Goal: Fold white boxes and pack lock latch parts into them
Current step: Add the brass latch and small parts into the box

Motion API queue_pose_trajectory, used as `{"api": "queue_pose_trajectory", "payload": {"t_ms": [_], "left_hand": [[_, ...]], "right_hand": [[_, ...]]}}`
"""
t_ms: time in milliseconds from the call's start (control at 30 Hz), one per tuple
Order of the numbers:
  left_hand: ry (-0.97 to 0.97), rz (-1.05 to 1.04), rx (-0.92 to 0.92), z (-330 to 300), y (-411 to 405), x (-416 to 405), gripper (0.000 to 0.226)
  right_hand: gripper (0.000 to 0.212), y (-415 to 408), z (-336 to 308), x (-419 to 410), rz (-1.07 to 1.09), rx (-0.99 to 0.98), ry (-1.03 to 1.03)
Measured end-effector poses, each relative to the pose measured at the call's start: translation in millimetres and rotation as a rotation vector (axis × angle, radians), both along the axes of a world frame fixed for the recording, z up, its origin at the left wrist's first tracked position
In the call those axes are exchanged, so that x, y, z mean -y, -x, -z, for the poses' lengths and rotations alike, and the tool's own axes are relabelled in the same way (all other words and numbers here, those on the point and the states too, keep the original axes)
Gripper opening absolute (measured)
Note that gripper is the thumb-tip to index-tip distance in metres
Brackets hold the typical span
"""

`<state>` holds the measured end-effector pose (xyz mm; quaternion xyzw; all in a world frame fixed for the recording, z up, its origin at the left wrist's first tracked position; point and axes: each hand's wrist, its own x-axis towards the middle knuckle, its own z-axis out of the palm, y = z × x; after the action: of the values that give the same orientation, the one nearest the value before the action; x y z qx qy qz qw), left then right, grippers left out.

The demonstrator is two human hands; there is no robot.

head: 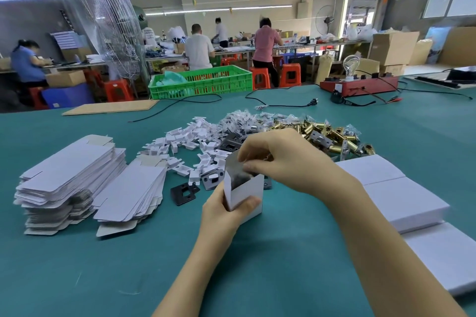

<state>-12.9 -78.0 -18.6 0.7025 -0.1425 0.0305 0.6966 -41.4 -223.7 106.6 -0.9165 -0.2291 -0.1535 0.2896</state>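
Here, mid-pack: left hand (221,210) grips a white box (246,192) above the counter (283,252).
Right hand: right hand (286,159) pinches something dark at the mouth; part unclear.
Risk: a loose grip could tip the box; a snagged flap (233,162) may crease.

Two bare forearms reach in from the near edge, uncovered from wrist to where the view cuts them off (no sleeve shows on either). The left hand (226,210) and right hand (286,159) are ungloved, with no ring, watch or band on fingers or wrists. Nails look short and plain.
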Motion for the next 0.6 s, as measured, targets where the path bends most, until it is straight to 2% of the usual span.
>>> {"api": "queue_pose_trajectory", "payload": {"t_ms": [300, 400, 600], "left_hand": [[0.043, 0.032, 0.009, -0.1, 0.1, -1.2, 0.032], [0.036, 0.03, 0.027, 1.0, -0.3, -1.2, 0.028], [-0.008, 0.017, 0.052, 4.4, -4.8, 0.1, 0.027]], "right_hand": [[0.008, -2.9, 1.8, 6.6, 0.029, 0.004, 0.003], [0.008, -1.8, 3.9, 0.0, -0.01, -0.024, 0.068], [0.025, -5.3, 17.1, -19.1, 0.01, -0.07, 0.197]]}}
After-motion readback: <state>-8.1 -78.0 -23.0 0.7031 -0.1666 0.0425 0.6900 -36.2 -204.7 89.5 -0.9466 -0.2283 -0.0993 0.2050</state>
